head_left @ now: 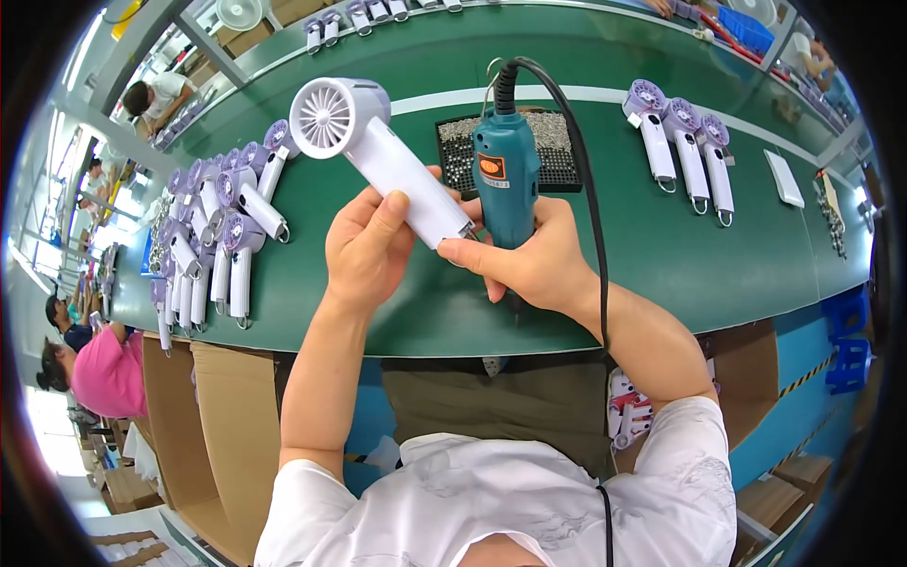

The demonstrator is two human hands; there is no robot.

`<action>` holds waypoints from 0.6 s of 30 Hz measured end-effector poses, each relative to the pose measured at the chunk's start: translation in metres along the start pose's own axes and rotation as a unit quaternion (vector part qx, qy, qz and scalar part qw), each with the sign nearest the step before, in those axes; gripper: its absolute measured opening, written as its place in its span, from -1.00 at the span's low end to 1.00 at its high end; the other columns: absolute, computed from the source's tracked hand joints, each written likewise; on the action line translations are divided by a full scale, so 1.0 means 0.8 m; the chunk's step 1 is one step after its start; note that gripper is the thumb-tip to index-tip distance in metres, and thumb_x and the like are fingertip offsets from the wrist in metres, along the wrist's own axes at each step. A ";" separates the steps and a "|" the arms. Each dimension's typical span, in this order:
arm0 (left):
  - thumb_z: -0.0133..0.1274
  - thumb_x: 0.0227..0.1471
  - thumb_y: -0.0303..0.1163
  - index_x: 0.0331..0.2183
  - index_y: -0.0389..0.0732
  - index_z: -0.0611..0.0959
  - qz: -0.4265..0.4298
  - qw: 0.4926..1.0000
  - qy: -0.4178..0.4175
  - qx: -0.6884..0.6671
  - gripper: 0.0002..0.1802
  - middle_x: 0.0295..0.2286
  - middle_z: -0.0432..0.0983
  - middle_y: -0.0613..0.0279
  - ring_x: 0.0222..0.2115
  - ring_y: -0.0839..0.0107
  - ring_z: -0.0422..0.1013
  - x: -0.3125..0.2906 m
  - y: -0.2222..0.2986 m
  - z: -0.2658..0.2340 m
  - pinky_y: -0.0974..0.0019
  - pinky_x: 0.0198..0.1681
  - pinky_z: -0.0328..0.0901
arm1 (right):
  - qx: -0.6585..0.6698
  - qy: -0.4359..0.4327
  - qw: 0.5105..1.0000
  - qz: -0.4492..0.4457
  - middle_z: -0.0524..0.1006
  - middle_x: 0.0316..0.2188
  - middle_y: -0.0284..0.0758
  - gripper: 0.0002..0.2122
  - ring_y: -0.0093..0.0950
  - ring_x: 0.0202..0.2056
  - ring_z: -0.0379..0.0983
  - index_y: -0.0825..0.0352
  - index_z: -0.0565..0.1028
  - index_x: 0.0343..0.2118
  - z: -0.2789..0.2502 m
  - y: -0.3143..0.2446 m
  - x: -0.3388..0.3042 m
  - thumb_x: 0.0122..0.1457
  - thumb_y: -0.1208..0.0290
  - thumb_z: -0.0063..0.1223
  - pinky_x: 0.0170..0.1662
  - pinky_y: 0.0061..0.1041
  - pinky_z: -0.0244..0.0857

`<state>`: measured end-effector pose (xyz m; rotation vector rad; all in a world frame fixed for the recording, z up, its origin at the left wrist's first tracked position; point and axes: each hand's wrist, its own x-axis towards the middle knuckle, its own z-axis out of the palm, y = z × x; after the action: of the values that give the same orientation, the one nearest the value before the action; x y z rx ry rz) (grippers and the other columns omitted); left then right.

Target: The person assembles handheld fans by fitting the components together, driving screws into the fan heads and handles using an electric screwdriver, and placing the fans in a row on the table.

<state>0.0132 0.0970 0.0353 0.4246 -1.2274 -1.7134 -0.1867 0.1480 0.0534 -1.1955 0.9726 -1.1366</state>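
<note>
A white-and-lavender handheld fan (pixel 411 184) was held up over the near part of the green worktop (pixel 709 269), tilted, its round vaned head to the upper left and its handle slanting down to the right. The left hand (pixel 364 250) was closed around the handle, its thumb lying along the upper face. The right hand (pixel 548 260) was wrapped around the lower body of a teal electric screwdriver (pixel 507 175), while its thumb touched the bottom end of the fan's handle. The screwdriver stood nearly upright, bit end down, just beside the fan; whether the bit touched anything could not be told. A black cable (pixel 590 180) rose from its top, arched over and ran down across the right forearm.

Behind the screwdriver lay a black perforated tray (pixel 559 172) with small metal screws (pixel 553 128) spread over its far part. To the right, three matching fans (pixel 690 156) lay side by side, with a flat white piece (pixel 784 180) beyond them. On the left, many more fans (pixel 227 189) were heaped together. Below the table's edge stood an open cardboard box (pixel 227 406), and near it was a person in a pink top (pixel 106 373).
</note>
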 end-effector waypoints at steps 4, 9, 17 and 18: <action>0.06 0.30 -0.31 0.08 -0.52 0.44 0.003 1.000 -0.006 0.010 -0.50 -0.10 0.56 -0.17 -0.06 0.01 0.53 -0.001 -0.003 -0.008 -0.02 0.11 0.36 | -0.035 0.019 0.999 -0.025 0.59 -0.55 -0.39 -0.68 -0.67 -0.69 0.45 0.45 0.61 -0.14 0.005 -0.010 -0.009 0.08 0.40 0.40 -0.62 -0.66 0.26; 0.07 0.29 -0.29 -0.01 -0.49 0.51 0.017 0.997 0.010 0.079 -0.57 -0.16 0.60 -0.08 -0.10 0.11 0.54 0.008 0.006 -0.009 0.04 0.08 0.36 | -0.047 0.023 0.999 0.000 0.62 -0.49 -0.36 -0.67 -0.66 -0.68 0.46 0.45 0.61 -0.06 0.002 -0.008 -0.001 0.14 0.41 0.34 -0.61 -0.65 0.27; 0.04 0.30 -0.20 -0.17 -0.43 0.57 -0.123 0.976 0.123 0.127 -0.60 -0.30 0.61 0.06 -0.30 0.27 0.59 0.057 0.008 -0.070 0.19 -0.20 0.50 | -0.038 0.095 0.988 -0.119 0.52 -0.67 -0.32 -0.03 -0.59 -0.74 0.39 0.52 0.55 -0.14 -0.042 -0.029 0.048 0.20 -0.53 -0.53 -0.62 -0.60 0.28; 0.08 0.27 -0.23 -0.24 -0.41 0.59 -0.130 0.978 0.122 0.107 -0.64 -0.38 0.63 0.01 -0.40 0.28 0.60 0.061 -0.004 -0.076 0.21 -0.30 0.51 | -0.026 0.086 0.984 -0.153 0.49 -0.67 -0.38 0.05 -0.62 -0.71 0.40 0.52 0.53 -0.07 -0.050 -0.036 0.059 0.12 -0.59 -0.61 -0.61 -0.65 0.28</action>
<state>0.0320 0.0235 0.0177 0.9316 -1.2182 -1.6881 -0.2211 0.0940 0.0775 -1.3373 0.9748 -1.4857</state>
